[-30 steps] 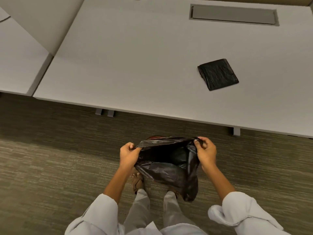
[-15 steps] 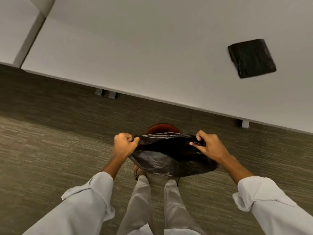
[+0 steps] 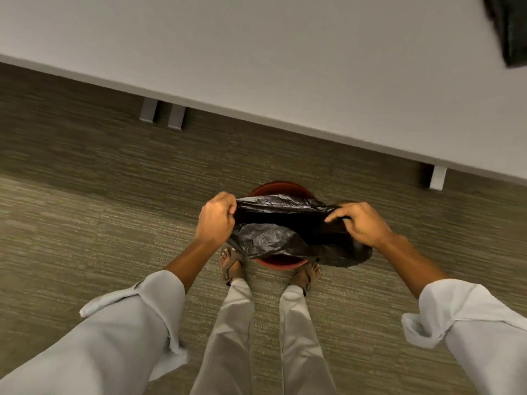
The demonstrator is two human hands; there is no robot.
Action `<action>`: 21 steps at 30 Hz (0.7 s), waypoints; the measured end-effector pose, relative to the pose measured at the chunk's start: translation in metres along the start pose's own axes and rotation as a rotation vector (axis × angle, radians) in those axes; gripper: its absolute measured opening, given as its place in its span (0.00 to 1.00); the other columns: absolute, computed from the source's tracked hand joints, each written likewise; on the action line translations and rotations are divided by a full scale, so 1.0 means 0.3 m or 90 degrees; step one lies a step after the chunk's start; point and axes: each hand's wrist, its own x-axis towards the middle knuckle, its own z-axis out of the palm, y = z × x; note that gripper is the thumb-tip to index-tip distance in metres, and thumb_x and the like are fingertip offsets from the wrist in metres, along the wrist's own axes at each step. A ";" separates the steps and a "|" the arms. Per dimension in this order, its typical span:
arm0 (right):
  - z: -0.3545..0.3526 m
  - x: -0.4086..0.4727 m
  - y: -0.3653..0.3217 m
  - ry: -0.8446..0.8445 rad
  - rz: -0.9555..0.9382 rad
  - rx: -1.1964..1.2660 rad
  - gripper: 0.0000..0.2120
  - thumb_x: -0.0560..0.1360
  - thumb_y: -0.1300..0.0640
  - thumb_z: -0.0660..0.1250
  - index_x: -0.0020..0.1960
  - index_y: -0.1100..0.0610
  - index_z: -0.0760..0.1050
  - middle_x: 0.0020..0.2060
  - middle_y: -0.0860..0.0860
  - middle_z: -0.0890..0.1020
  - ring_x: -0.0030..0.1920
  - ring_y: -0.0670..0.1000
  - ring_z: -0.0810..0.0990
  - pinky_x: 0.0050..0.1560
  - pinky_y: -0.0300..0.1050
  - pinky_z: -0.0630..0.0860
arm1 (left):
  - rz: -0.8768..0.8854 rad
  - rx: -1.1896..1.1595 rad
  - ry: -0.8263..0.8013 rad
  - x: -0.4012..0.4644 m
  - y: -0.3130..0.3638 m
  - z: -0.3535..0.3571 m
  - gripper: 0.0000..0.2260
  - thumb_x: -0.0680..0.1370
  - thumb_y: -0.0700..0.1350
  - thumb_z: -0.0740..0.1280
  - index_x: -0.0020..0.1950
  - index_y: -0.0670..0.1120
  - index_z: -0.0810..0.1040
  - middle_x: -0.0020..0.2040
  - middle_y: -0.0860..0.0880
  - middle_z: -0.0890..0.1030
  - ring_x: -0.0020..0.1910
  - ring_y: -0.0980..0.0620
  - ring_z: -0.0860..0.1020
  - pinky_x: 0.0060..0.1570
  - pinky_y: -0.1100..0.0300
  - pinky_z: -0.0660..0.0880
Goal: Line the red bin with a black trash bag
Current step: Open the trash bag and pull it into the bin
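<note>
the left hand (image 3: 214, 220) and right hand (image 3: 361, 226) each pinch one end of the black bag (image 3: 288, 232) mouth, stretched sideways right above the red bin (image 3: 281, 187) on the carpet (image 3: 85, 223), equally near both hands.

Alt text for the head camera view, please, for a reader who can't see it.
Seen from above, a person's left hand and right hand stretch open a black trash bag over a red bin on the carpet by their feet. A white desk crosses the top, a folded black bag at its right edge.
</note>
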 end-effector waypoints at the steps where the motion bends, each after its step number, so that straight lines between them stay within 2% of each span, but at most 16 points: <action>1: 0.017 0.017 0.015 -0.022 0.028 0.008 0.25 0.74 0.73 0.61 0.60 0.52 0.84 0.59 0.54 0.85 0.58 0.57 0.83 0.55 0.39 0.71 | 0.019 0.023 -0.031 0.011 -0.022 0.019 0.12 0.66 0.27 0.59 0.37 0.44 0.71 0.41 0.49 0.75 0.37 0.44 0.75 0.35 0.51 0.72; 2: 0.034 0.035 0.032 -0.049 0.058 0.015 0.24 0.77 0.70 0.60 0.66 0.49 0.80 0.63 0.53 0.83 0.61 0.56 0.82 0.59 0.40 0.73 | 0.034 0.049 -0.061 0.022 -0.043 0.037 0.12 0.68 0.28 0.60 0.41 0.44 0.76 0.45 0.48 0.78 0.40 0.42 0.77 0.38 0.48 0.75; 3: 0.054 0.055 0.051 -0.085 0.090 0.020 0.23 0.81 0.63 0.60 0.72 0.46 0.74 0.66 0.53 0.81 0.63 0.57 0.81 0.62 0.46 0.75 | 0.043 0.075 -0.089 0.035 -0.063 0.057 0.14 0.70 0.30 0.60 0.47 0.44 0.79 0.50 0.47 0.79 0.44 0.40 0.79 0.41 0.46 0.77; 4: 0.075 0.076 0.070 -0.125 0.125 0.019 0.22 0.83 0.55 0.59 0.76 0.44 0.68 0.68 0.55 0.80 0.63 0.59 0.80 0.63 0.52 0.76 | 0.045 0.098 -0.116 0.048 -0.081 0.075 0.16 0.73 0.31 0.60 0.52 0.46 0.81 0.55 0.46 0.80 0.48 0.39 0.80 0.44 0.44 0.78; 5: 0.095 0.093 0.085 -0.152 0.156 0.009 0.23 0.83 0.47 0.58 0.78 0.42 0.62 0.69 0.56 0.78 0.64 0.60 0.79 0.63 0.54 0.77 | 0.039 0.117 -0.143 0.062 -0.096 0.094 0.17 0.75 0.33 0.60 0.58 0.47 0.80 0.58 0.46 0.79 0.51 0.39 0.80 0.47 0.43 0.78; 7: 0.136 0.126 0.117 -0.160 0.172 -0.023 0.32 0.80 0.37 0.60 0.80 0.39 0.52 0.73 0.57 0.73 0.68 0.61 0.76 0.63 0.50 0.75 | 0.019 0.147 -0.185 0.088 -0.126 0.139 0.17 0.79 0.39 0.59 0.66 0.48 0.76 0.61 0.44 0.79 0.55 0.37 0.80 0.52 0.42 0.78; 9: 0.176 0.154 0.150 -0.174 0.162 -0.070 0.43 0.74 0.34 0.67 0.80 0.37 0.45 0.75 0.57 0.70 0.69 0.61 0.74 0.65 0.51 0.74 | -0.008 0.175 -0.208 0.115 -0.150 0.187 0.18 0.82 0.49 0.59 0.70 0.46 0.72 0.61 0.40 0.79 0.56 0.35 0.79 0.53 0.42 0.78; 11: 0.220 0.179 0.188 -0.178 0.165 -0.119 0.51 0.70 0.36 0.73 0.79 0.35 0.41 0.73 0.58 0.73 0.66 0.62 0.77 0.62 0.53 0.77 | -0.042 0.197 -0.219 0.146 -0.170 0.233 0.23 0.80 0.58 0.62 0.70 0.45 0.71 0.57 0.39 0.80 0.55 0.36 0.80 0.52 0.43 0.78; 13: 0.268 0.206 0.226 -0.160 0.178 -0.148 0.52 0.71 0.41 0.75 0.78 0.35 0.38 0.69 0.59 0.77 0.61 0.62 0.80 0.56 0.54 0.80 | -0.059 0.218 -0.215 0.172 -0.191 0.278 0.25 0.77 0.58 0.66 0.70 0.47 0.71 0.54 0.39 0.82 0.53 0.37 0.80 0.50 0.45 0.79; 16: 0.324 0.242 0.267 -0.149 0.212 -0.165 0.51 0.74 0.48 0.73 0.78 0.34 0.36 0.58 0.59 0.82 0.48 0.60 0.82 0.42 0.50 0.79 | -0.067 0.259 -0.234 0.205 -0.228 0.340 0.27 0.76 0.46 0.69 0.73 0.50 0.65 0.52 0.39 0.81 0.51 0.36 0.80 0.47 0.46 0.78; 18: 0.343 0.264 0.294 -0.147 0.218 -0.180 0.52 0.73 0.54 0.72 0.78 0.34 0.36 0.53 0.57 0.82 0.40 0.56 0.78 0.36 0.47 0.75 | -0.063 0.299 -0.266 0.234 -0.252 0.376 0.32 0.75 0.41 0.67 0.76 0.52 0.58 0.52 0.40 0.79 0.50 0.37 0.80 0.46 0.47 0.77; 21: 0.353 0.308 0.337 -0.126 0.188 -0.194 0.51 0.73 0.59 0.72 0.80 0.36 0.39 0.56 0.56 0.82 0.47 0.58 0.81 0.41 0.48 0.75 | -0.081 0.312 -0.306 0.308 -0.288 0.411 0.37 0.76 0.41 0.65 0.78 0.58 0.48 0.50 0.44 0.76 0.48 0.40 0.78 0.42 0.49 0.75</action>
